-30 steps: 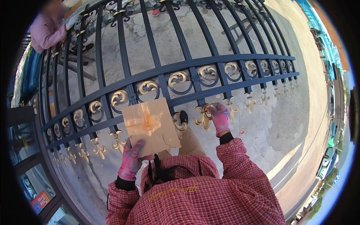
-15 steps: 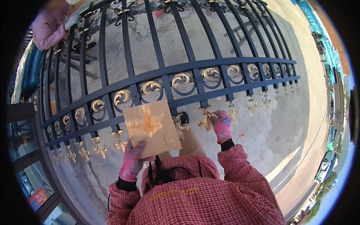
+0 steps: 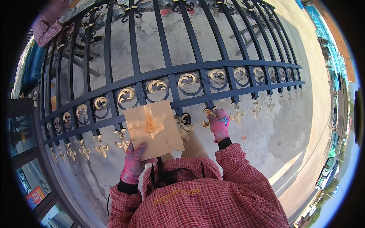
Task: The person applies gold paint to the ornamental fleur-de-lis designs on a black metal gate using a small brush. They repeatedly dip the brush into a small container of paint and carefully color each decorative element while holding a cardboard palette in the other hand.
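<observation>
My left hand [image 3: 134, 164], in a pink glove, grips the lower left corner of a piece of cardboard [image 3: 163, 135]. An orange-gold smear [image 3: 152, 125] lies on the cardboard's middle. My right hand [image 3: 219, 125], also gloved in pink, is closed at a gold fleur-de-lis tip [image 3: 206, 123] below the dark metal railing [image 3: 224, 93] and partly covers it. Whatever its fingers may hold is hidden. Another gold tip [image 3: 184, 127] hangs between the cardboard and my right hand.
Gold scrolls with dark rings [image 3: 189, 84] line the railing's band. A trestle leg [image 3: 249, 40] stands beneath the bars. Another person [image 3: 47, 26] is at the far left, a hand near the railing. Red shoes [image 3: 165, 12] show beyond the bars. Dark-framed glass panels [image 3: 34, 176] stand at left.
My right hand has shifted slightly left and now covers more of the fleur-de-lis tip. My left hand and the cardboard stay nearly in place. The other person has moved a little.
</observation>
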`<state>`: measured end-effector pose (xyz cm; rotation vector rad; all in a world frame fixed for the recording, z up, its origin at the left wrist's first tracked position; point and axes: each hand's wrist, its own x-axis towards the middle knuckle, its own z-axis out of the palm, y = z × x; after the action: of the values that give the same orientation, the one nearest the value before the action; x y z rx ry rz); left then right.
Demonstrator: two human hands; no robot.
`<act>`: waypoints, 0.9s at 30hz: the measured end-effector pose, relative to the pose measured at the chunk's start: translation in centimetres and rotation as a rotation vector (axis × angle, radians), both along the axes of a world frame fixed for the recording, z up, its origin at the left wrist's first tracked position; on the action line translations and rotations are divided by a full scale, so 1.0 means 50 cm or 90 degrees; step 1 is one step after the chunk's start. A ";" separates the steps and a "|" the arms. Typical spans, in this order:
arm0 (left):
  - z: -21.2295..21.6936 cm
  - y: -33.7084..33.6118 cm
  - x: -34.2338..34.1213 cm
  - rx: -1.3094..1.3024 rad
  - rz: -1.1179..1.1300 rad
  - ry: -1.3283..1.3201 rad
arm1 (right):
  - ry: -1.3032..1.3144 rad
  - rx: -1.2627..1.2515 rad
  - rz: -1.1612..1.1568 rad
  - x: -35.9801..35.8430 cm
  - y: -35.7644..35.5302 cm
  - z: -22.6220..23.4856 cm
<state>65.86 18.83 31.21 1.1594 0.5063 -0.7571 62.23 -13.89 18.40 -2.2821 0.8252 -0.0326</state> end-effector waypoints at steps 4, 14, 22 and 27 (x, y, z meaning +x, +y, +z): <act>-0.001 0.011 0.003 0.036 0.003 0.016 | 0.052 -0.032 0.023 -0.041 -0.029 0.011; 0.000 -0.003 0.010 0.041 -0.019 -0.017 | -0.087 0.045 -0.001 -0.025 -0.041 0.008; -0.001 0.002 0.013 0.026 -0.025 -0.014 | -0.069 0.025 0.010 -0.029 -0.061 0.036; 0.003 0.001 0.009 0.017 -0.040 -0.011 | 0.047 -0.077 0.052 -0.056 -0.088 0.033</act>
<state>66.31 18.89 31.35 1.2115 0.4680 -0.7960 59.41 -18.31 20.03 -2.4421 0.7859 0.0387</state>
